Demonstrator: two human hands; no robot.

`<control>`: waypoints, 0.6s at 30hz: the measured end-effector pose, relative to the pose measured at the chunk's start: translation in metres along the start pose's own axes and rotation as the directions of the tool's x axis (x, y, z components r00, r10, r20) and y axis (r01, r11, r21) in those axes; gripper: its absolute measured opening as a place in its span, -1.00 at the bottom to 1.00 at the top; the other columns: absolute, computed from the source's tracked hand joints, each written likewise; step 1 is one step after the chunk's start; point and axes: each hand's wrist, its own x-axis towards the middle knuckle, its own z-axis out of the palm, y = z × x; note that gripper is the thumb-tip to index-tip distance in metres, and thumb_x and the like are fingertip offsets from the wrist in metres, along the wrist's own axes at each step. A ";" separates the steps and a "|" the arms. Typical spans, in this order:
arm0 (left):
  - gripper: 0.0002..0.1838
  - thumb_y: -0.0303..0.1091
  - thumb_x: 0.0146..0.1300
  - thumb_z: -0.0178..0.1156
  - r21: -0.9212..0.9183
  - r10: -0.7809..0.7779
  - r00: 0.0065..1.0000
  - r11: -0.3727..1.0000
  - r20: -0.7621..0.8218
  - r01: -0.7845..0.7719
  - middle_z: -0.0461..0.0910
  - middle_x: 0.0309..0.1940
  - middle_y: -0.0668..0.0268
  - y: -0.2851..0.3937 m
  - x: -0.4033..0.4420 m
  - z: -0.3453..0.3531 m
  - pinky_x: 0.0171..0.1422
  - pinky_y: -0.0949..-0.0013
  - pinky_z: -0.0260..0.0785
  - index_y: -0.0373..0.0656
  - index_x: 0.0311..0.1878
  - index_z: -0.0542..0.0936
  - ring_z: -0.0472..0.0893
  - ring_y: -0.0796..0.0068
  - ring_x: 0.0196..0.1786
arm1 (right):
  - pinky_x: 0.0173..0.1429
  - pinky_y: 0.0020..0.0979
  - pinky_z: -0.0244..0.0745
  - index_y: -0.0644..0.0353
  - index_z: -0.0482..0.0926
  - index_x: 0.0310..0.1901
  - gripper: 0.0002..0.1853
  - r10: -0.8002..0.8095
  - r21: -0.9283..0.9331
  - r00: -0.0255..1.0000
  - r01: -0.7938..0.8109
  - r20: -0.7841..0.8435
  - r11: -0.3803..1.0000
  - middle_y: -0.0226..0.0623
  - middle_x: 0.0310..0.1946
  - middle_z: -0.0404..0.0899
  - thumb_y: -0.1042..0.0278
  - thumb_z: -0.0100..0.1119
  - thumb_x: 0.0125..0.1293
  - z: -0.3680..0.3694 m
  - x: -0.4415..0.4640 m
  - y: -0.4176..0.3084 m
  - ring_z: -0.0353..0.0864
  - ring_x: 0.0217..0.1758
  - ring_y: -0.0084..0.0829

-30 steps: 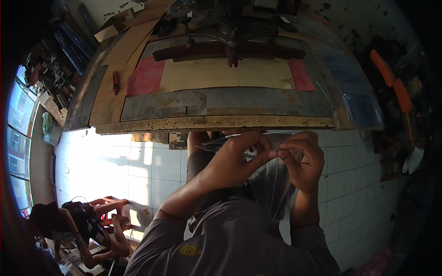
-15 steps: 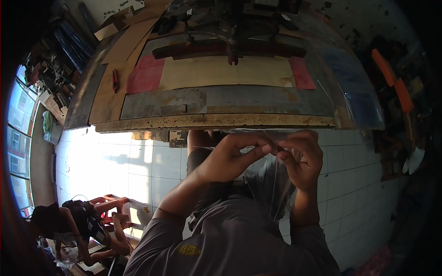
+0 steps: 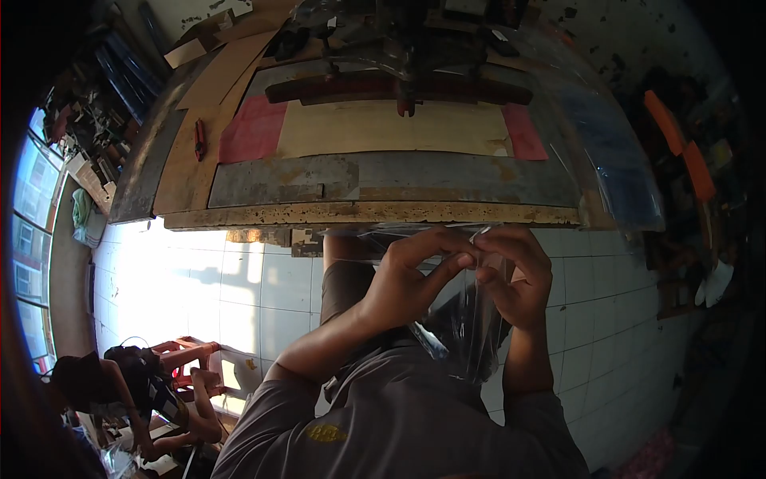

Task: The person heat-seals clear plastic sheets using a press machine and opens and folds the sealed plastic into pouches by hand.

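Note:
Clear plastic film hangs in folds in front of my lap. Its upper edge is pinched between the thumb and fingers of my left hand. My right hand pinches the same film just beside it, and the fingertips of both hands nearly touch. Light glints on the film's creases below the hands. Both hands are held just off the front edge of the worktable. The exact spot between the fingertips is partly hidden by the fingers.
A dark press stands over a cream sheet with pink ends on the table. A red cutter lies at the left on brown board. Blue-tinted plastic sheets lie at the right. Another person sits at the lower left.
The film below my hands has shifted and spread, showing more shiny folds. My hands stay close together, with the right fingers moved slightly left. The other person's arms have moved a little.

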 end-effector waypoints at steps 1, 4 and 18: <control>-0.85 -0.44 0.46 0.38 0.031 0.020 1.000 0.999 -0.022 -0.020 0.80 -0.09 0.20 -0.003 -0.001 0.002 0.14 0.31 0.59 -0.25 0.01 0.72 0.79 0.36 -0.03 | -0.25 -0.45 0.58 0.14 0.82 -0.13 -0.63 -0.015 -0.006 1.000 0.016 0.008 1.000 -0.37 -0.22 0.78 0.04 0.62 0.19 0.000 0.001 -0.001 0.72 -0.32 -0.49; -0.82 -0.46 0.37 0.45 0.182 0.120 0.990 0.978 -0.077 -0.104 0.81 -0.12 0.22 -0.004 -0.002 0.004 0.05 0.29 0.63 -0.21 0.00 0.72 0.81 0.31 -0.10 | -0.12 -0.36 0.63 0.15 0.82 -0.13 -0.63 -0.055 -0.043 0.998 0.057 0.027 0.997 -0.36 -0.19 0.81 0.09 0.65 0.15 -0.004 0.005 -0.003 0.76 -0.27 -0.42; -0.75 -0.53 0.26 0.50 0.432 0.360 0.923 0.860 -0.139 -0.270 0.82 -0.21 0.28 -0.007 0.000 0.007 -0.19 0.33 0.68 -0.21 -0.08 0.63 0.84 0.33 -0.23 | 0.05 -0.22 0.67 0.16 0.80 -0.21 -0.81 -0.012 -0.045 1.000 0.011 -0.007 0.999 -0.37 -0.28 0.80 0.34 0.62 0.18 0.001 0.005 -0.010 0.79 -0.26 -0.36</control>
